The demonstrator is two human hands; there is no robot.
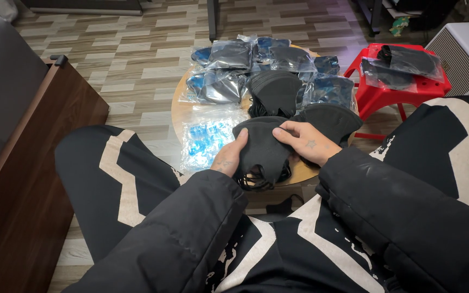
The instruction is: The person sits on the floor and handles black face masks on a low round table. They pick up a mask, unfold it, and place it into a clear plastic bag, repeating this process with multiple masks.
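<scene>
Both hands hold a stack of black face masks [261, 149] over the near edge of a small round wooden table [183, 111]. My left hand [229, 156] grips the stack's left side, thumb on top. My right hand [305, 141] pinches the top mask from the right. Elastic ear loops dangle below the stack. Two more fanned piles of black masks [275, 89] lie just behind, on the table.
Clear plastic bags of masks [223, 81] crowd the table's far half, and an empty blue-printed bag [207, 138] lies at its left. A red plastic stool [386, 87] with bagged masks stands at right. A dark wooden cabinet [28, 163] runs along the left.
</scene>
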